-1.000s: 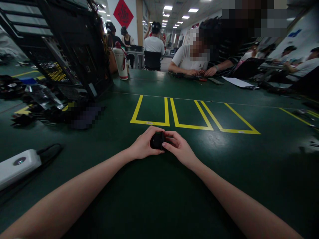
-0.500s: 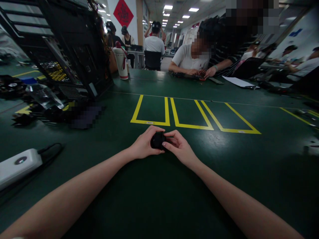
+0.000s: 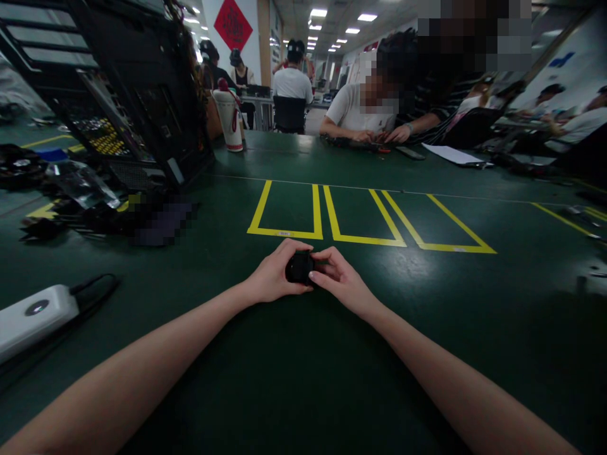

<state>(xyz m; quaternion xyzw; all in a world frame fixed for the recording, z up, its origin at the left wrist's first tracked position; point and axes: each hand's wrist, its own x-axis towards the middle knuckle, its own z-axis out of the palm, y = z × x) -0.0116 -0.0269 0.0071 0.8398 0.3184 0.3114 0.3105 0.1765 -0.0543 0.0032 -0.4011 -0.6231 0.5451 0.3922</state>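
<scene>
A small, dark, rounded object (image 3: 299, 268) is held between my two hands, low over the green table; its exact kind does not show. My left hand (image 3: 277, 273) is closed around its left side, thumb below and fingers over the top. On the right side, my right hand (image 3: 339, 278) pinches its edge with thumb and fingertips. Fingers cover part of the object. Just beyond my hands, yellow tape outlines (image 3: 285, 234) mark the table top.
At the left stand a black computer case (image 3: 175, 107), a plastic bottle (image 3: 78, 177) and a white power strip (image 3: 40, 319) with a cable. A paper cup (image 3: 230, 120) stands farther back. Across the table are two people, one in a white shirt (image 3: 348, 107), near a white sheet (image 3: 450, 154).
My hands and the dark object stay nearly in place. The view has shifted very slightly, and the hands of the people across the table have moved a little.
</scene>
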